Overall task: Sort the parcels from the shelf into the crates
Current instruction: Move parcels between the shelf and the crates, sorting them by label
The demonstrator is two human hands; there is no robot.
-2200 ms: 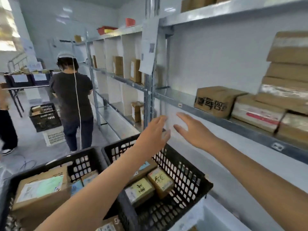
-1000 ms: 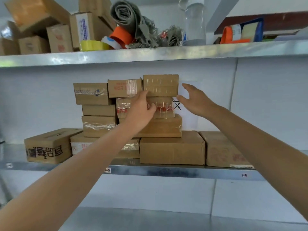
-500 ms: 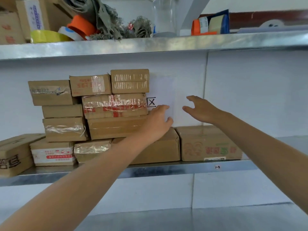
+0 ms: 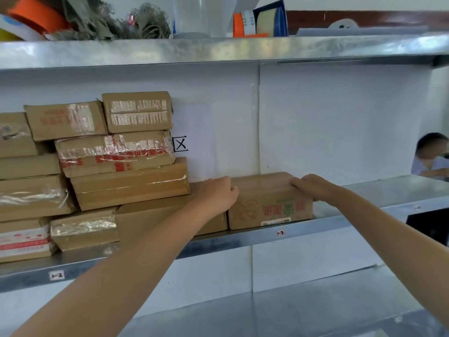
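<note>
Gripping parcel on steel shelf (white wall behind): left hand, right hand.

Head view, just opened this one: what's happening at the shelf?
A person holds the rightmost cardboard parcel on the metal shelf with both hands: left hand at its top left edge, right hand over its top right corner. It sits on the shelf, not yet lifted, beside a stack of other parcels. No crate is in view.

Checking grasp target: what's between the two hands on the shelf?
Head view: only the rightmost parcel, its bare top spanning from left hand to right hand.
</note>
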